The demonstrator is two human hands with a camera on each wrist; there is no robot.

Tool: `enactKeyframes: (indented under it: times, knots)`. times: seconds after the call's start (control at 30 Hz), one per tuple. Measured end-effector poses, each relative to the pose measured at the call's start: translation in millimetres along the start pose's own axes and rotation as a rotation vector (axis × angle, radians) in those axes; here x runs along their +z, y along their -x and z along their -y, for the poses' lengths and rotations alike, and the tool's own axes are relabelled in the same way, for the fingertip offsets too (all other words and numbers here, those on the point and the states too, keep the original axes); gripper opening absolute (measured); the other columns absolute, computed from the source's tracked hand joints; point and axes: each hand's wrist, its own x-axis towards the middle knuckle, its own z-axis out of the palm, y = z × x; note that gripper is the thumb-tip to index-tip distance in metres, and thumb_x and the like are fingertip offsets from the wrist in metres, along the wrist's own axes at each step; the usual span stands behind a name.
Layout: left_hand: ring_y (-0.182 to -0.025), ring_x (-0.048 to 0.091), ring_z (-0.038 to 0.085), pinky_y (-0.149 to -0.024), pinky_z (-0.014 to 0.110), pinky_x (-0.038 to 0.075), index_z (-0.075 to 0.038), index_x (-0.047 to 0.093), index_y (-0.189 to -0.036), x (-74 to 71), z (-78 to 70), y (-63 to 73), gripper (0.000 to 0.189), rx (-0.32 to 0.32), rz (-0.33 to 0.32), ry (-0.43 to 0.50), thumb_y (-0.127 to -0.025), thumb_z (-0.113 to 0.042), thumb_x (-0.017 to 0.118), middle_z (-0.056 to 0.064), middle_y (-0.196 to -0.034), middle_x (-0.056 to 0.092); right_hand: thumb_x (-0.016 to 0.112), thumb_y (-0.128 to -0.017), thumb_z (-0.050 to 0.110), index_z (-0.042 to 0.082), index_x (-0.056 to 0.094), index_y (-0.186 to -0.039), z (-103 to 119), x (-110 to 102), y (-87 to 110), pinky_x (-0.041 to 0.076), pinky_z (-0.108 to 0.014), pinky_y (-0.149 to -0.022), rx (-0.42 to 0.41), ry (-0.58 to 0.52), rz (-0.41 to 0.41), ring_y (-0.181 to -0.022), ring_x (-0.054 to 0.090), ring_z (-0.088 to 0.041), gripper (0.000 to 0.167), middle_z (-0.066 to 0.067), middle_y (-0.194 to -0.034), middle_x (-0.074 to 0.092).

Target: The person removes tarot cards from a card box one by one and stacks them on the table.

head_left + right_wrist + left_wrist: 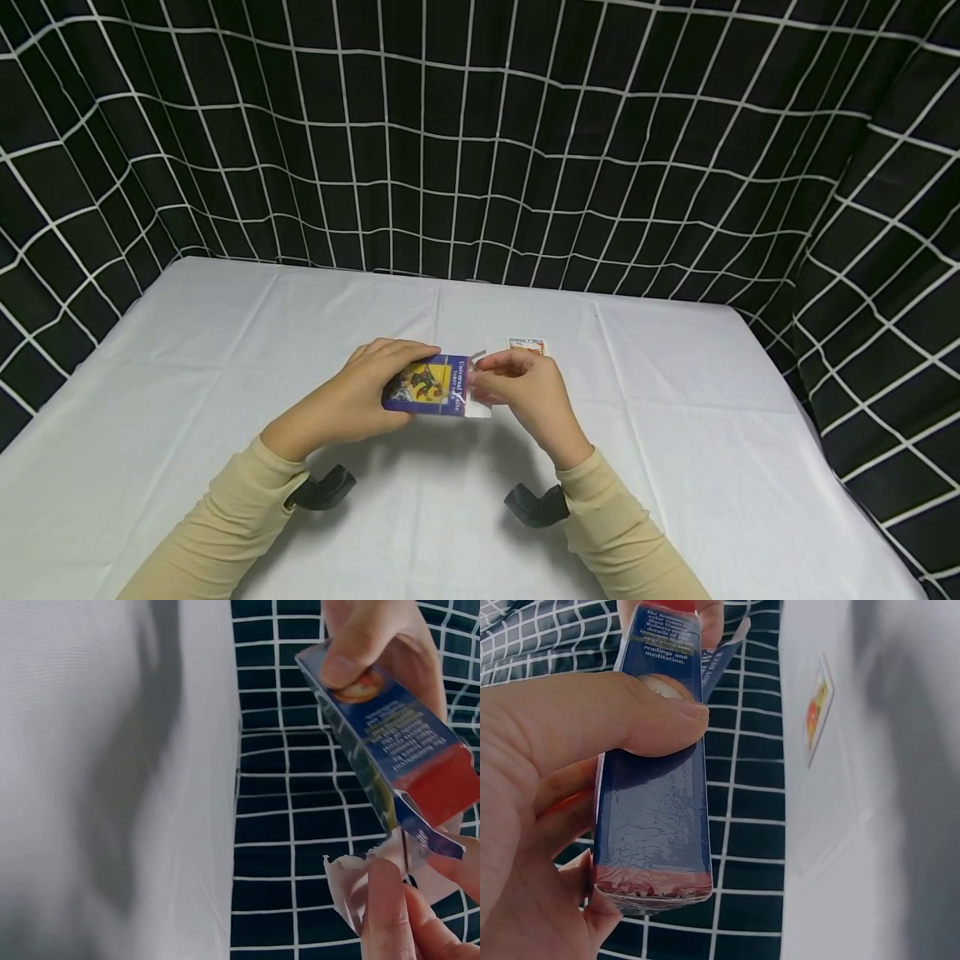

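My left hand (358,392) grips a blue tarot card box (423,387) by its narrow sides, holding it above the table. The box front has a yellow picture panel and white lettering. In the left wrist view the thumb presses on the box's printed side. At the box's right end my right hand (532,387) pinches the whitish box flap (349,889) between thumb and fingers. Another flap (427,834), blue outside, sticks out beside it in the right wrist view. The red end of the box (442,787) shows there too.
A small printed card (527,342) lies on the white-clothed table (675,417), just behind my right hand and partly hidden by it. Black curtains (450,150) with white grid lines stand around the back and sides. Dark curved mounts (324,489) sit at both wrists.
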Motion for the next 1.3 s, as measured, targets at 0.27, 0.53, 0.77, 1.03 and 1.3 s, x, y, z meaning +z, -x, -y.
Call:
enactKeyframes:
  times: [0.27, 0.53, 0.77, 1.03, 1.3]
  knots:
    - [-0.132, 0.047, 0.029, -0.111, 0.053, 0.032, -0.01, 0.051, -0.144, -0.3, -0.1, 0.9, 0.077, -0.004, -0.003, 0.008, -0.071, -0.006, 0.076, 0.009, -0.144, 0.056, 0.077, -0.079, 0.007, -0.006, 0.07, -0.102, 3.3, -0.5, 1.9, 0.06, -0.027, -0.07, 0.009, 0.087, -0.016, -0.068, 0.068, -0.008, 0.027, -0.011, -0.086, 0.071]
    - [-0.134, 0.046, 0.03, -0.112, 0.053, 0.03, -0.01, 0.05, -0.145, -4.0, -0.4, 1.1, 0.077, -0.019, -0.009, 0.012, -0.073, -0.008, 0.077, 0.01, -0.145, 0.054, 0.075, -0.08, 0.003, -0.007, 0.069, -0.112, 7.7, -16.8, -0.4, 0.061, -0.03, -0.073, -0.022, 0.086, 0.036, -0.075, 0.067, -0.008, 0.034, -0.009, -0.09, 0.068]
    - [-0.133, 0.046, 0.03, -0.111, 0.053, 0.031, -0.01, 0.05, -0.144, -5.5, 0.5, 1.0, 0.077, -0.015, -0.018, -0.003, -0.073, -0.009, 0.078, 0.01, -0.145, 0.054, 0.075, -0.08, 0.003, -0.006, 0.07, -0.112, 10.6, -29.5, -1.4, 0.061, -0.032, -0.076, -0.027, 0.092, 0.058, -0.075, 0.07, -0.009, 0.034, -0.008, -0.092, 0.071]
    - [-0.134, 0.046, 0.03, -0.111, 0.053, 0.031, -0.011, 0.051, -0.144, -6.6, 2.0, 1.3, 0.077, -0.015, -0.026, -0.008, -0.072, -0.008, 0.078, 0.01, -0.145, 0.054, 0.075, -0.081, 0.002, -0.008, 0.069, -0.112, 13.9, -41.7, -3.1, 0.061, -0.034, -0.077, -0.02, 0.114, 0.083, -0.075, 0.071, -0.011, 0.033, -0.02, -0.106, 0.072]
    - [-0.133, 0.046, 0.03, -0.111, 0.053, 0.031, -0.01, 0.05, -0.144, -8.6, 0.8, 1.5, 0.077, -0.024, -0.026, 0.002, -0.073, -0.008, 0.078, 0.011, -0.145, 0.054, 0.075, -0.081, 0.002, -0.009, 0.07, -0.11, 14.5, -48.3, -6.1, 0.061, -0.037, -0.078, -0.028, 0.133, 0.082, -0.075, 0.071, -0.009, 0.032, -0.023, -0.119, 0.069]
